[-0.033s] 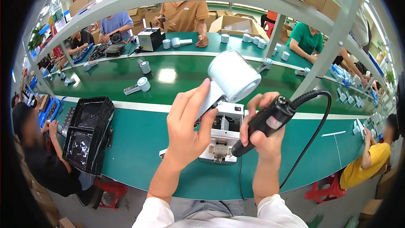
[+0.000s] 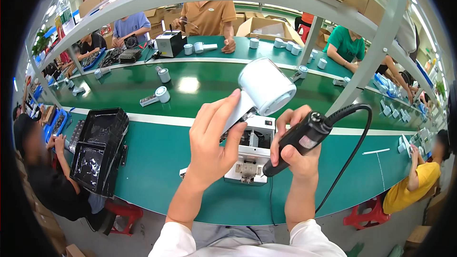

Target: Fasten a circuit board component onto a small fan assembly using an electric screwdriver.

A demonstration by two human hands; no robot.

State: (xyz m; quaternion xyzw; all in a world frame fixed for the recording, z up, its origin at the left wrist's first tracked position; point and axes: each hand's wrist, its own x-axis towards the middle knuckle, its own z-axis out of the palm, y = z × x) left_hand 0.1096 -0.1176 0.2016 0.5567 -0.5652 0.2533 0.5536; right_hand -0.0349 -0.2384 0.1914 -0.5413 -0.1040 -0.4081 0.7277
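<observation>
My left hand (image 2: 212, 140) is closed round the handle of a white hand-held device with a drum-shaped head (image 2: 266, 86), lifted above the bench with the head tilted up and away. A dark gap shows along the handle's underside. In my right hand (image 2: 300, 150) is a black electric screwdriver (image 2: 303, 135), gripped round its body, its tip pointing down and left, apart from the device. Its cable (image 2: 364, 133) loops out to the right. Below and between my hands stands a small white machine (image 2: 247, 178) with a metal fixture at its front, partly hidden by my left hand.
A black plastic tray (image 2: 97, 138) lies on the green bench (image 2: 152, 176) to the left. Beyond runs a green belt (image 2: 209, 97) carrying several similar devices (image 2: 162, 94). Grey shelf posts (image 2: 364, 66) rise at the right. Several people sit or stand at work around.
The white device and my left fingers have shifted very slightly right. The screwdriver has dipped a few pixels. Both grips are the same.
</observation>
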